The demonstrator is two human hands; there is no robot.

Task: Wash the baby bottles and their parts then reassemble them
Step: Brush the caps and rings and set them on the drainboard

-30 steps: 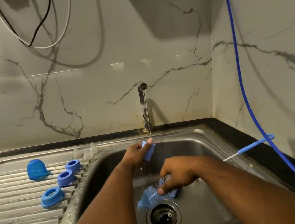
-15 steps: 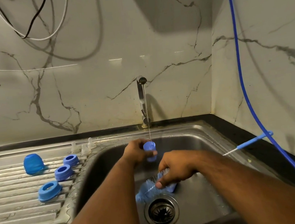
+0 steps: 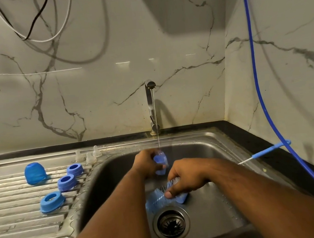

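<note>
My left hand [image 3: 146,163] grips a small blue bottle cap [image 3: 161,162] under the thin stream from the tap [image 3: 152,107], over the steel sink [image 3: 205,152]. Lower down, my right hand [image 3: 187,176] holds a blue bottle brush [image 3: 158,197] just above the drain [image 3: 171,223]. On the ribbed drainboard [image 3: 15,211] at the left stand another blue cap [image 3: 34,173] upside down and three blue collar rings [image 3: 52,201], [image 3: 67,182], [image 3: 75,169]. Three clear teats [image 3: 89,154] sit on the sink's back rim.
A thin blue nipple brush [image 3: 265,152] lies on the black counter to the right of the basin. A blue hose [image 3: 265,105] hangs down the right wall. Black and white cables [image 3: 38,28] dangle at the upper left.
My left hand has turned the blue cap under the water stream and it is now blurred. My right hand has stayed on the brush near the drain.
</note>
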